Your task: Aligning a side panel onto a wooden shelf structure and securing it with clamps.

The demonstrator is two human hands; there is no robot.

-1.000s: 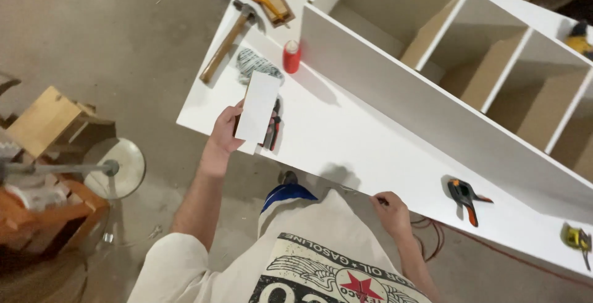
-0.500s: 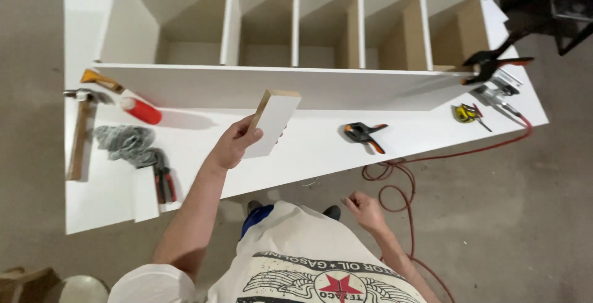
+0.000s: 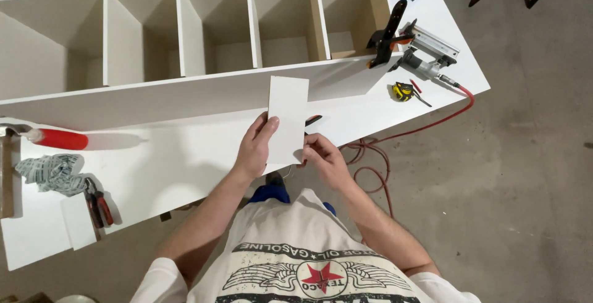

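White panel (image 3: 288, 119) gripped by both hands (image 3: 254, 147); clamp (image 3: 312, 119) behind, shelf unit (image 3: 185, 90) beyond

A white bench (image 3: 185, 155) carries a long white shelf unit (image 3: 185, 50) lying on its back, split into open compartments; a black and orange clamp (image 3: 386, 34) grips its right end; just beside it lies a nail gun (image 3: 426, 53), its red hose (image 3: 395, 142) running off the bench edge and coiling on the grey floor (image 3: 525, 173); a yellow tape measure (image 3: 403, 91) sits near the gun; at the left lie a red-capped tube (image 3: 58, 138), a crumpled rag (image 3: 52, 173), red-handled pliers (image 3: 97, 203) and a small white offcut (image 3: 79, 221); a hammer (image 3: 7, 167) shows at the far left edge.
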